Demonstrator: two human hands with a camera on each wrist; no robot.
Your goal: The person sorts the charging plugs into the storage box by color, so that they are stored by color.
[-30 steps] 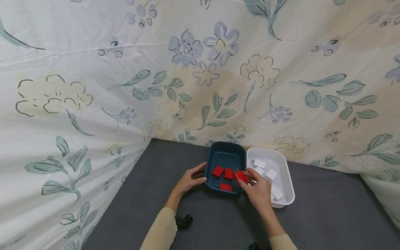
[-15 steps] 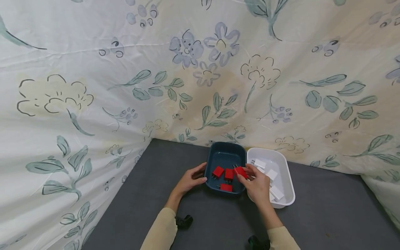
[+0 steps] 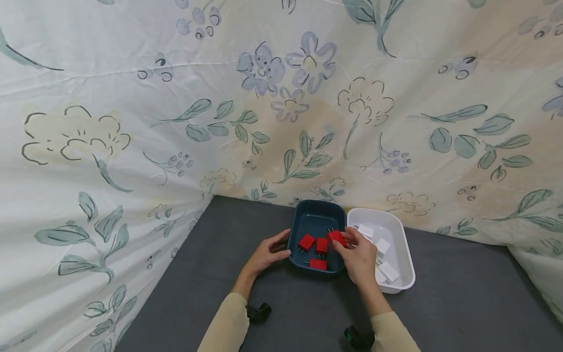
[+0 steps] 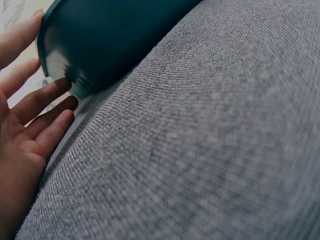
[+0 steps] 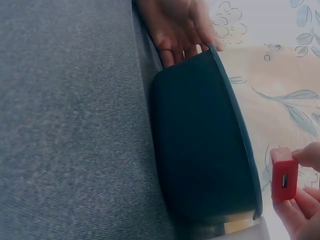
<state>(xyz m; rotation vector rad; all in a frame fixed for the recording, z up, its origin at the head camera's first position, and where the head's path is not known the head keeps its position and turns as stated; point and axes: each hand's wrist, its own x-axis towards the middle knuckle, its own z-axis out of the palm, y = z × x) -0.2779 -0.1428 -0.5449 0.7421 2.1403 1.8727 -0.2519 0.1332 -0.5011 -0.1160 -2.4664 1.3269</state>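
Observation:
A red USB charger [image 3: 336,238] is pinched between thumb and fingers of my right hand [image 3: 362,259], over the right side of a dark teal tub [image 3: 317,220]. Its prongs point away from me, and the right wrist view shows the USB slot in the charger's end [image 5: 285,181]. Inside the tub lie three more red chargers: one at left [image 3: 306,242], one in the middle [image 3: 321,245] and one near the front [image 3: 317,264]. My left hand [image 3: 266,254] steadies the tub's left side, fingertips at the rim and wall, fingers extended in the left wrist view.
Directly right of the teal tub stands a white tub [image 3: 409,264] holding several white chargers [image 3: 381,247]; my right hand hides part of it. Both sit on a dark grey cloth surface [image 3: 211,244]. A floral curtain [image 3: 281,122] hangs behind and along the left.
My right hand has shifted slightly left and away from me with the red charger, uncovering more of the white tub. The left hand and both tubs hold their places.

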